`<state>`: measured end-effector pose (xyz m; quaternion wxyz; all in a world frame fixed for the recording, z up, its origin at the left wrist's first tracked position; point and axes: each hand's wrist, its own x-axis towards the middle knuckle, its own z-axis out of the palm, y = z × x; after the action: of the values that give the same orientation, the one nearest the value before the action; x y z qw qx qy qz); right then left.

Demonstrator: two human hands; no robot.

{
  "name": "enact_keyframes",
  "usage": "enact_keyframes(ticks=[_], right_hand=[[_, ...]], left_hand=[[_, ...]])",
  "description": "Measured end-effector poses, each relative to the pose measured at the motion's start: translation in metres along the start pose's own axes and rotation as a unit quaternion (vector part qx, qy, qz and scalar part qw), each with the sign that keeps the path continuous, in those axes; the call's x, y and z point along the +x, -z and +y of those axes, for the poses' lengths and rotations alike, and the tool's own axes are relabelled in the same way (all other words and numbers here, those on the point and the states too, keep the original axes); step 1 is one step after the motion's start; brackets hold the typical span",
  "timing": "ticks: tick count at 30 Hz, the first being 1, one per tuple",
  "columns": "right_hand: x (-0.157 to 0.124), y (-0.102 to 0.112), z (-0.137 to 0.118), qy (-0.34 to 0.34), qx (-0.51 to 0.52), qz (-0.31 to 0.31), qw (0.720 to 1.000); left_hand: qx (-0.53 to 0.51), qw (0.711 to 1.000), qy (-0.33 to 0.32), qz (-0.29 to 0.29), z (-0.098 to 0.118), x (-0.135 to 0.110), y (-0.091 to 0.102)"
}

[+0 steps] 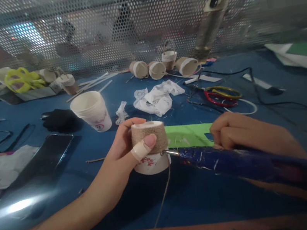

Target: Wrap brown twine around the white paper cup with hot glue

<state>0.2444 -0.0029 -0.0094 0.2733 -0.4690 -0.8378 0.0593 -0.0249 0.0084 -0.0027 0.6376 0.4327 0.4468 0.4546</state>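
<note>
My left hand (126,147) grips a small paper cup (150,165), its thumb, wearing a bandage (140,151), pressed across the front. Brown twine (158,135) is wound round the cup's upper part; the lower part shows white with red print. A loose twine end (164,195) hangs from the cup toward the table's front edge. My right hand (239,134) is closed round a dark blue glue gun (222,160), whose metal nozzle (173,152) meets the cup at the lower edge of the twine. The glue gun hides part of my right hand.
Stacked paper cups (94,111), crumpled white tissue (158,98) and a phone (51,155) lie around. Green card (189,134) sits behind the nozzle. Twine-wrapped cups (157,70) line the back by a perforated metal screen (98,34). A black cable (254,86) crosses the right side.
</note>
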Motion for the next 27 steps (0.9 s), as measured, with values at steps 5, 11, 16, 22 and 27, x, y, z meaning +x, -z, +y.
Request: enact_keyframes(ticks=[5, 11, 16, 22, 27], right_hand=[[0.000, 0.000, -0.001, -0.005, -0.001, 0.010, 1.000], [0.000, 0.003, -0.008, -0.021, -0.013, 0.016, 1.000], [0.000, -0.001, -0.011, -0.022, -0.009, 0.030, 0.999], [0.000, 0.002, -0.003, -0.003, -0.017, 0.018, 1.000], [0.003, 0.007, 0.002, -0.003, -0.013, -0.011, 1.000]], left_hand=[[0.010, 1.000, -0.013, 0.005, 0.001, -0.001, 0.000], [-0.007, 1.000, -0.015, 0.001, 0.002, -0.001, -0.002], [-0.004, 1.000, -0.021, 0.000, 0.002, 0.001, -0.003], [-0.001, 1.000, -0.023, -0.001, 0.002, 0.002, -0.002], [-0.023, 1.000, -0.001, 0.012, 0.002, -0.001, -0.003]])
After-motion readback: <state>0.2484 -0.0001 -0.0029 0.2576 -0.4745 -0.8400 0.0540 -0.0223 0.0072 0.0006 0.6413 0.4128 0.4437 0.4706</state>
